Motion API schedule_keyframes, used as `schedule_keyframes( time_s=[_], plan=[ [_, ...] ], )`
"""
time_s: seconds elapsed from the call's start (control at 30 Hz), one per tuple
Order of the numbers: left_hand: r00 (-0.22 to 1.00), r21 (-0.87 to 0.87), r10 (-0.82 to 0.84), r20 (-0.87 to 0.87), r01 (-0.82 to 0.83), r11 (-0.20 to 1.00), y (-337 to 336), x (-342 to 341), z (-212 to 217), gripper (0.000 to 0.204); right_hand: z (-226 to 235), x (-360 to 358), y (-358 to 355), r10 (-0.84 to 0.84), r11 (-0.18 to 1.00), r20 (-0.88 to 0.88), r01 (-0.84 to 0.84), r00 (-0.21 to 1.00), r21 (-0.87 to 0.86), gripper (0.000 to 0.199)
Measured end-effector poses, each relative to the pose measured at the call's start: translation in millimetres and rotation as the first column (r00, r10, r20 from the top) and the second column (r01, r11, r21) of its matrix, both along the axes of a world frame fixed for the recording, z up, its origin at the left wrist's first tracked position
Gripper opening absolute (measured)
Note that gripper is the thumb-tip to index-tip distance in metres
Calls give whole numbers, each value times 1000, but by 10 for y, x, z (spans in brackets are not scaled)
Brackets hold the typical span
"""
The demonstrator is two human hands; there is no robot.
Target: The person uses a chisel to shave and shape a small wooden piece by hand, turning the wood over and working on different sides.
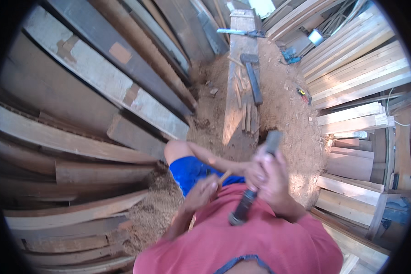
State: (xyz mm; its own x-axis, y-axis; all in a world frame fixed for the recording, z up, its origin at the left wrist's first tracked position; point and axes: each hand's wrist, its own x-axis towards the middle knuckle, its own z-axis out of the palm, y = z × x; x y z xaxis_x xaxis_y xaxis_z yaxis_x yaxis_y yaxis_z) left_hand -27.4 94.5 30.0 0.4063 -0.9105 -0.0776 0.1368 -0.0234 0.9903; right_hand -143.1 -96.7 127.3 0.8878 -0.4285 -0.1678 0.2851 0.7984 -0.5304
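My right hand (pixel 271 180) is wrapped round a chisel, smeared by motion. Its flat grey blade (pixel 273 140) points away from me, and the dark handle (pixel 244 208) runs back toward my red shirt. Lower and to the left, my left hand (pixel 203 191) is closed on a short wooden stick (pixel 224 177). The stick's end pokes out toward the chisel, apart from it. Ahead lies a wooden plank (pixel 232 123), carrying a hammer (pixel 252 80) with a dark blue handle and several thin wood strips (pixel 248 118). A handsaw (pixel 240 32) rests across its far end.
Boards (pixel 91 77) stand stacked along the left. More pale timber (pixel 360 82) is piled on the right. Sawdust (pixel 292 118) covers the ground, where a blue power tool (pixel 290 55) and a small yellow-and-black object (pixel 302 93) lie right of the plank.
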Motion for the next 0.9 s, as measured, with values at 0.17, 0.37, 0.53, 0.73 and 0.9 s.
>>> schedule_keyframes(
  time_s=[0.17,0.37,0.53,0.73,0.9],
  plan=[
    [794,179,331,-510,-279,943,-166,117,-46,38,-112,114,-185,-11,998,-215,-2,977,-57,17],
    [895,-60,285,-343,-323,944,-784,612,-23,35,-314,666,282,351,934,-189,-328,917,145,13],
    [954,41,275,119,-281,959,-573,538,141,32,-247,541,427,342,940,-188,-333,921,78,11],
    [878,-39,322,355,-330,943,-542,252,394,36,-139,373,389,283,956,-187,-292,941,-23,12],
    [674,97,-37,738,-52,994,-145,288,38,34,-325,133,247,126,992,-155,-128,980,-1,21]
  ],
)
